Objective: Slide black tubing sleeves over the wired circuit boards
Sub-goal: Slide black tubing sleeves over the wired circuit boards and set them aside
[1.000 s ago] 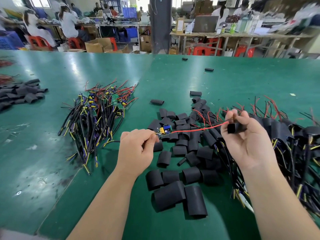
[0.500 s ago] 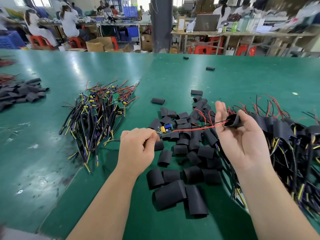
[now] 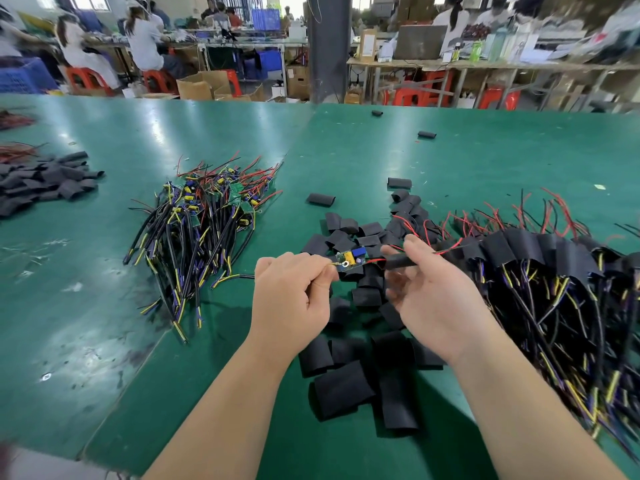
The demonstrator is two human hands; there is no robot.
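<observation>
Over loose sleeves (image 3: 343,389), left fingers (image 3: 323,271) pinch circuit board (image 3: 349,259); right fingers (image 3: 419,247) grasp black sleeve (image 3: 401,262).

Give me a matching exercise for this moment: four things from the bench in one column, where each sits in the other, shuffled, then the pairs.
Things
1. pile of sleeved boards
2. bare circuit board
3. pile of unsleeved wired boards
4. black sleeve

Places
A. pinched by the left hand
B. heaped on the table, right of the right hand
C. held in the right hand
D. heaped on the table, left of the left hand

Pairs: 1-B, 2-A, 3-D, 4-C.
</observation>
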